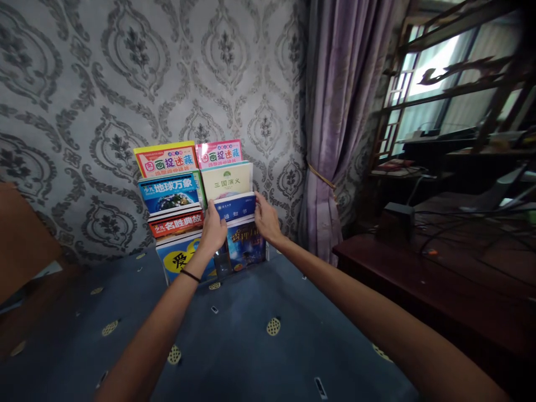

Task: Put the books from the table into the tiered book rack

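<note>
Both my hands are at a dark blue booklet (235, 209) with white Chinese print, in the right column of a tiered book display. My left hand (215, 229) grips its left edge, and my right hand (267, 216) closes on its right edge. Behind it rises a cream book (227, 181); in front is a blue illustrated book (247, 245). The left column holds a pink-and-yellow book (167, 160), a blue book with a globe (170, 192), a red-titled book (176, 225) and a yellow-and-blue book (176, 259). Another pink book (220, 153) stands at the back right.
The display stands on a blue cloth (234, 340) with pineapple prints, against a patterned wall (138, 67). A purple curtain (335, 111) hangs to the right. Beyond it are a dark red table (419, 290) with cables and a wooden shelf. A cardboard box (25, 240) is at far left.
</note>
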The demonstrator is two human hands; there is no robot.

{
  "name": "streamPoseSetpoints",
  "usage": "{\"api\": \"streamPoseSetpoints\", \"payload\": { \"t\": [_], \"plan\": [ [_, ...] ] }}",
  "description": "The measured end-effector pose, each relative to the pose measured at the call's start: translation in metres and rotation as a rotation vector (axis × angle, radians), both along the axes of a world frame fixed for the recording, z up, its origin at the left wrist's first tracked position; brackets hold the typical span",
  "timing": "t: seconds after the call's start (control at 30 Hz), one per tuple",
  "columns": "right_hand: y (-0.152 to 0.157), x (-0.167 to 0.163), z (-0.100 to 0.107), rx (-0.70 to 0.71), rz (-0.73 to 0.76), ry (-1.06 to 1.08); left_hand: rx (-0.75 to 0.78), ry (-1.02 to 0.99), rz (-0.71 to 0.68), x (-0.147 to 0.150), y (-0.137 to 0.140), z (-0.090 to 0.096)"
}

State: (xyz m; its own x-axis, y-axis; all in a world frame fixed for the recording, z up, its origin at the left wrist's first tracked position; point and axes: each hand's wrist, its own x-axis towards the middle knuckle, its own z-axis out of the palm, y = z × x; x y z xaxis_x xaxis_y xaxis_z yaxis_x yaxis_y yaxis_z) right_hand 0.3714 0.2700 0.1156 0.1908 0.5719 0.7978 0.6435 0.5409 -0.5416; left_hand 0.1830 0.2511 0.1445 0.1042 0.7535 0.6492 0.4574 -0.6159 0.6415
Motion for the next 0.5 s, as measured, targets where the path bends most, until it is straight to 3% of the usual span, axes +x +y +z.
{"api": "streamPoseSetpoints", "payload": {
  "t": [0.3,0.5],
  "plan": [
    [-0.004,0.002,0.001,-0.019,0.098,0.047,-0.020,0.061,-0.015,-0.005,-0.001,0.007],
    [-0.009,0.011,-0.026,-0.049,0.081,0.154,-0.020,0.080,-0.086,-0.017,0.005,0.007]
  ]
}}
